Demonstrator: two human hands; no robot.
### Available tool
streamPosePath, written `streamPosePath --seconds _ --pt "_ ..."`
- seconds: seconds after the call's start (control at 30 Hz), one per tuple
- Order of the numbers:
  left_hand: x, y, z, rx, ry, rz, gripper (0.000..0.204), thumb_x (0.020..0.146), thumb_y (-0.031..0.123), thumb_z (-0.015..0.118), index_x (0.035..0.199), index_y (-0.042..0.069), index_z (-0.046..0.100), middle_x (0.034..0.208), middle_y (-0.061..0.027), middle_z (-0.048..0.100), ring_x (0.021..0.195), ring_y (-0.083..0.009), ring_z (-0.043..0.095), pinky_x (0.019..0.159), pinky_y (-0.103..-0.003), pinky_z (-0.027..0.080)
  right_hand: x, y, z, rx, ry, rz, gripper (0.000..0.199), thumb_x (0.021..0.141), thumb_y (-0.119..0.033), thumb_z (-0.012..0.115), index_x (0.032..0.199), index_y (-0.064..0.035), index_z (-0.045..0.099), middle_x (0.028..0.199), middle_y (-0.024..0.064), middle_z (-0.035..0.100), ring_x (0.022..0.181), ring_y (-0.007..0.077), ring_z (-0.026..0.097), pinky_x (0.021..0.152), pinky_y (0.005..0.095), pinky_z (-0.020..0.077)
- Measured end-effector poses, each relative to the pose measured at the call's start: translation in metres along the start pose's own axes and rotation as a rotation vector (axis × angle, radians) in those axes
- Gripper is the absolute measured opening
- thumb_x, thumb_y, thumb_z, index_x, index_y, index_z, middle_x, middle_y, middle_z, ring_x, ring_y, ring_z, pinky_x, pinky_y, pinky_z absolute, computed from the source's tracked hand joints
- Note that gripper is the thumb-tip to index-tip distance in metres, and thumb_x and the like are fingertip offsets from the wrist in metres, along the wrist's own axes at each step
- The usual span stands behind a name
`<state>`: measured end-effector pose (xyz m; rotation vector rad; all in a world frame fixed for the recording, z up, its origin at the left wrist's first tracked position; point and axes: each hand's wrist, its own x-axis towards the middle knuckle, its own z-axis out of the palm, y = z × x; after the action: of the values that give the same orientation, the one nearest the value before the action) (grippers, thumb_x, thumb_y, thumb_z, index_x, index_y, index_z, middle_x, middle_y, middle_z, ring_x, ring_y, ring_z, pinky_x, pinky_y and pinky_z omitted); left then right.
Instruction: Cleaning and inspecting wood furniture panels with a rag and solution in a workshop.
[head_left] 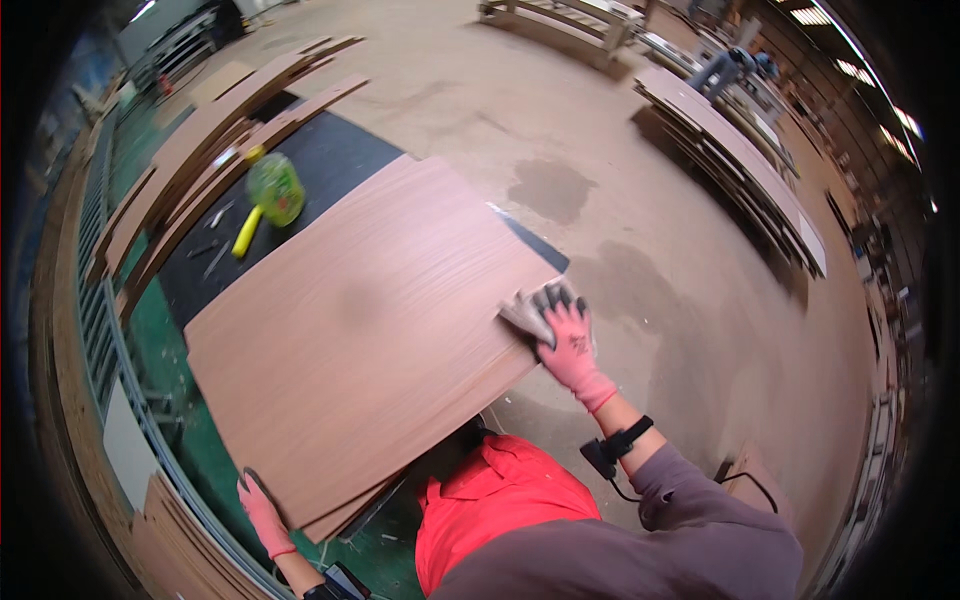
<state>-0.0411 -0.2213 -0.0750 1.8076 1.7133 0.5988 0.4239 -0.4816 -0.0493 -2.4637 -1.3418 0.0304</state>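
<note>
A wood-grain panel [330,330] lies in front of me on top of other panels, their edges showing at the near side. My right hand [572,350], in a pink glove with dark fingertips, is closed on a greyish-white cloth [527,316] at the panel's right edge. The cloth is slightly blurred. At the panel's near left corner is my left hand [263,515], also gloved in pink. Its fingers stretch along the side edge and are partly hidden; nothing shows in it.
Beyond the panel, a dark board [345,150] carries a green bottle [275,188], a yellow-handled tool [246,232] and small tools. Long wood strips [225,120] lie to the left. At the right stands a panel stack [730,150], with a person [725,70] bending behind it.
</note>
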Motion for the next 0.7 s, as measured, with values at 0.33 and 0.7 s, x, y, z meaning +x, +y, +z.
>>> streamPosePath --seconds 0.33,0.7 --pt "0.033 -0.020 0.024 0.415 0.247 -0.117 0.045 0.092 0.033 0.041 0.118 -0.003 0.048 0.108 -0.0234 0.056 0.097 -0.0335 0.054 0.084 -0.033 0.044 -0.001 -0.057 -0.005 0.253 -0.417 -0.407 0.052 0.068 -0.023 0.064 0.116 -0.0086 0.051 0.127 0.0145 0.043 0.121 0.0331 0.036 0.104 0.0498 0.0213" --pt "-0.012 0.065 0.006 0.312 0.021 -0.131 0.031 0.092 0.019 0.039 0.098 -0.006 0.056 0.096 -0.0296 0.055 0.088 -0.0401 0.052 0.077 -0.040 0.042 0.058 0.001 -0.028 -0.122 -0.308 -0.071 0.062 0.072 -0.030 0.063 0.126 -0.0092 0.041 0.131 0.0239 0.031 0.124 0.0411 0.028 0.103 0.0541 0.0178"
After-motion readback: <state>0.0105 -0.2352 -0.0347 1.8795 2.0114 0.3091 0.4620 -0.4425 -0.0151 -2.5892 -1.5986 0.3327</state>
